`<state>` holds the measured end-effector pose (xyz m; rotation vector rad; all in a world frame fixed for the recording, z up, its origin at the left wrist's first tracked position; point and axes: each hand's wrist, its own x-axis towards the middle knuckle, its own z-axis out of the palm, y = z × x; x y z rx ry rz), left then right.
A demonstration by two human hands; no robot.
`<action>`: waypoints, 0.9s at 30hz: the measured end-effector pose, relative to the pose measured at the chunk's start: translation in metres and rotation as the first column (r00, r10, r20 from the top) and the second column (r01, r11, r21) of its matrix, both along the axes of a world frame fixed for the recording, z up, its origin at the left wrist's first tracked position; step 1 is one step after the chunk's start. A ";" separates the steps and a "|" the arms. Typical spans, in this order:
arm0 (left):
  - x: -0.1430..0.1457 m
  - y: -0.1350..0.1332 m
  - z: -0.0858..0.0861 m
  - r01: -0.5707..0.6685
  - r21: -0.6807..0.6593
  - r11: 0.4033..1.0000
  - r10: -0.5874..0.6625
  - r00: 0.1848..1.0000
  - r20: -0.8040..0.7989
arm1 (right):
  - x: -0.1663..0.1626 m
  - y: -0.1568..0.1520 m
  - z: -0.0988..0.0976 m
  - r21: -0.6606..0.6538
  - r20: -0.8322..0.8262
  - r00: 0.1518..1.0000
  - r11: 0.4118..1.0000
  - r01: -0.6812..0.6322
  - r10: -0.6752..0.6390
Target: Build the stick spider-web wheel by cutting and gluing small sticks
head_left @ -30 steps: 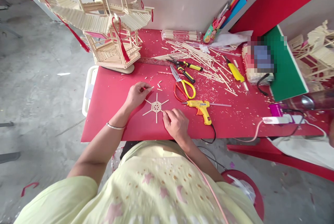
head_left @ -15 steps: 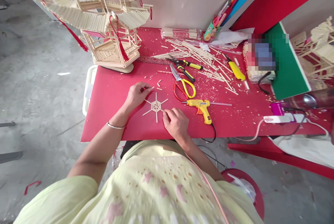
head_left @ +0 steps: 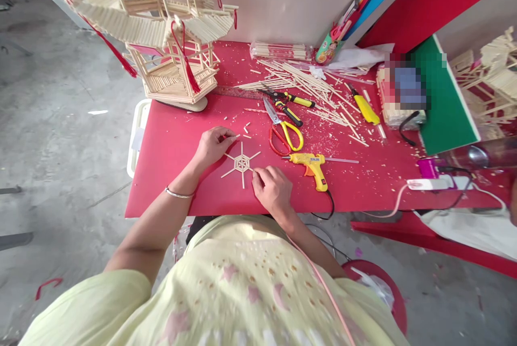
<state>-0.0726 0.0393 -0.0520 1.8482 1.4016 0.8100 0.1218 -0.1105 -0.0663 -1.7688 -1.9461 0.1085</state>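
Observation:
A small star-shaped web of thin wooden sticks (head_left: 241, 163) lies flat on the red table (head_left: 169, 174). My left hand (head_left: 212, 147) rests just left of it, fingers pinched on a short stick piece (head_left: 235, 135). My right hand (head_left: 273, 189) sits at the web's lower right, fingers curled and pinched at the tip of one spoke; I cannot make out anything separate in them. A yellow glue gun (head_left: 312, 166) lies just right of my right hand.
Yellow-handled scissors (head_left: 285, 131) and pliers (head_left: 287, 101) lie behind the web. Loose sticks (head_left: 307, 87) and a yellow cutter (head_left: 365, 110) cover the back. A stick pavilion model (head_left: 169, 39) stands back left. A green board (head_left: 442, 98) and power strip (head_left: 434, 183) are at right.
Nothing has visibly changed apart from a slight shift of the camera; both hands stay beside the stick web.

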 end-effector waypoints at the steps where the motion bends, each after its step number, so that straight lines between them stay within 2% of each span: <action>1: -0.001 0.000 0.001 0.009 -0.011 1.000 -0.009 1.000 -0.014 | 0.000 0.000 0.000 -0.001 -0.001 1.000 1.000 0.000 0.000; 7: -0.010 -0.003 0.008 0.088 -0.085 0.992 -0.096 0.992 -0.086 | 0.000 0.000 0.000 -0.009 0.004 1.000 1.000 0.003 -0.003; 14: -0.013 -0.005 0.007 0.182 -0.148 0.972 -0.196 0.977 -0.081 | -0.001 0.000 0.000 -0.019 0.002 1.000 1.000 0.007 -0.007; 21: -0.007 -0.009 0.007 0.200 -0.123 0.972 -0.216 0.968 -0.128 | -0.001 0.000 0.000 -0.014 0.016 1.000 1.000 0.005 -0.005; 27: -0.008 -0.011 0.007 0.203 -0.160 0.966 -0.230 0.958 -0.169 | -0.001 0.000 -0.002 -0.001 0.020 1.000 1.000 0.014 -0.014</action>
